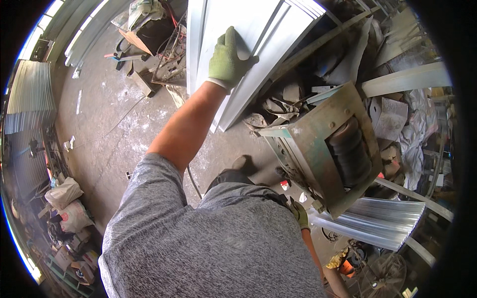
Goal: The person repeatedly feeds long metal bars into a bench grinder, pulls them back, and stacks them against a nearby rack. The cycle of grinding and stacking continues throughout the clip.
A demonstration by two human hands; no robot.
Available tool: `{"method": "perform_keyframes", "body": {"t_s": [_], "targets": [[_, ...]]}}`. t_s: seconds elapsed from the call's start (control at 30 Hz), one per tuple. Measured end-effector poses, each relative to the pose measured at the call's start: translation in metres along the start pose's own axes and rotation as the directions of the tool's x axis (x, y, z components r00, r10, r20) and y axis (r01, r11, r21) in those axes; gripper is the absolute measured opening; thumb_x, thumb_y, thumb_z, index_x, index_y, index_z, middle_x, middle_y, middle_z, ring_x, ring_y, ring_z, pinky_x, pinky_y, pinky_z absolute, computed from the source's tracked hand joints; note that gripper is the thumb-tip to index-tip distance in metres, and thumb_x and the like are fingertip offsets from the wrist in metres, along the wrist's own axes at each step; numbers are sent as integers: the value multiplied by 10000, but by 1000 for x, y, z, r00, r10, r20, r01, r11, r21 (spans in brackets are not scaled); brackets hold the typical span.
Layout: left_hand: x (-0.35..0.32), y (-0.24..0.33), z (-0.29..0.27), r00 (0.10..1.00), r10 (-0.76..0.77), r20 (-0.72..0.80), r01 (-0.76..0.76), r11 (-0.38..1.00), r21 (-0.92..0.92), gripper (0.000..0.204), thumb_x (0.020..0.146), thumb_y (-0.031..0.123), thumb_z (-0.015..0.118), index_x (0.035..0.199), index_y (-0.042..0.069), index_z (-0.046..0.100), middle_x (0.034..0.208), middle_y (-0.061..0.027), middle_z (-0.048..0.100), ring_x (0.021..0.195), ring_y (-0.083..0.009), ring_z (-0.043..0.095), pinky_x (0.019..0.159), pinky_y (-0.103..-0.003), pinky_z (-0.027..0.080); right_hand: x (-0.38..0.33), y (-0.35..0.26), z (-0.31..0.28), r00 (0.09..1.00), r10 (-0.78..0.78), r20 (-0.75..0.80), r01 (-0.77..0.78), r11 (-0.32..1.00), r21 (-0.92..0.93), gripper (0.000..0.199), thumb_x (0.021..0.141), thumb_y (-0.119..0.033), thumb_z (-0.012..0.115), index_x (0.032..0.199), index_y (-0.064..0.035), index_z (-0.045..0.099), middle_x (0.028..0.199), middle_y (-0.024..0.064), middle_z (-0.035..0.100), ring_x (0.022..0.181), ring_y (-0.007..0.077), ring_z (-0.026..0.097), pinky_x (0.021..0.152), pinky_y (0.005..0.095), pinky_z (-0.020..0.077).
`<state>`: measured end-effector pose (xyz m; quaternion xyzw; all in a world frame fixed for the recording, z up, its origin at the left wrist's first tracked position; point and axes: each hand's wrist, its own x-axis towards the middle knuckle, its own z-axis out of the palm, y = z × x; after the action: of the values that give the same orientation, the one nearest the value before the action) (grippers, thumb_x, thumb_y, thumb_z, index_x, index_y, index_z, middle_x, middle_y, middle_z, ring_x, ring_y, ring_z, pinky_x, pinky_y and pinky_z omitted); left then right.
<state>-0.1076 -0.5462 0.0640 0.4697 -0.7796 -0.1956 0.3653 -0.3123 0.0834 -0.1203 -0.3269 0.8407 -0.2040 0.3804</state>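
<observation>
My left hand [227, 64], in a green knit glove with a white cuff, lies flat on long white metal profiles [211, 44]. Its fingers stretch forward and the thumb points out to the right. The profiles are stacked side by side, with layered ends showing at the far right. Low at my right side is my right hand [300, 214], also in a green glove. It is close to the end of a bundle of shiny ribbed metal strips [370, 221]. Its fingers are mostly hidden, so I cannot tell whether it touches or grips anything.
A worn metal machine [318, 134] with a dark roller [349, 154] stands close on my right. Scrap is heaped behind it. A fan [385, 278] is at lower right. White sacks [69, 208] and corrugated sheets [31, 89] line the left. A cable [124, 116] crosses the concrete floor.
</observation>
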Motion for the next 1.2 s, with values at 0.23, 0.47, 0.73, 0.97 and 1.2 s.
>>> {"method": "perform_keyframes", "body": {"t_s": [0.23, 0.47, 0.73, 0.97, 1.2], "targets": [[-7, -17, 20, 999, -43, -11, 42, 997, -57, 1131, 793, 358, 967, 1657, -4, 332, 1508, -293, 533, 1377, -478, 562, 1131, -507, 517, 0, 21, 10, 987, -158, -40, 157, 987, -26, 267, 1076, -224, 699, 1205, 4, 748, 967, 127, 730, 895, 185, 672, 830, 344, 554], [-23, -47, 61, 993, -112, 43, 114, 992, -55, 1176, 778, 300, 979, 1694, 27, 293, 1627, -266, 471, 1463, -464, 501, 1191, -491, 482, -8, 26, 16, 991, 127, -30, -121, 982, 147, 368, 1066, -356, 713, 1152, 1, 734, 1001, 164, 780, 970, 289, 744, 894, 428, 568], [2, -40, 92, 985, -166, 55, 165, 986, 27, 1152, 760, 317, 975, 1670, 10, 340, 1560, -250, 552, 1445, -454, 516, 1195, -512, 457, -12, 29, 19, 995, -65, -79, 74, 990, 119, 256, 1089, -234, 706, 1159, 10, 737, 944, 35, 715, 851, 195, 661, 757, 363, 542], [-25, -25, 105, 987, -48, -150, 62, 995, 84, 875, 878, 279, 874, 1608, 46, 452, 1518, -244, 585, 1373, -467, 554, 1156, -527, 473, -13, 47, 27, 907, 348, 239, -415, 628, 659, 226, 1088, -225, 710, 1196, -29, 741, 940, 20, 717, 787, 132, 632, 706, 288, 509], [-71, -37, 127, 929, -129, 347, 115, 992, 61, 534, 1004, 302, 689, 1490, 102, 594, 1402, -206, 686, 1265, -436, 661, 1062, -545, 537, -14, 75, 32, 929, 312, 197, -366, 715, 596, 302, 1082, -195, 726, 1315, -3, 733, 1169, 83, 756, 1045, 170, 702, 923, 312, 561]]}}
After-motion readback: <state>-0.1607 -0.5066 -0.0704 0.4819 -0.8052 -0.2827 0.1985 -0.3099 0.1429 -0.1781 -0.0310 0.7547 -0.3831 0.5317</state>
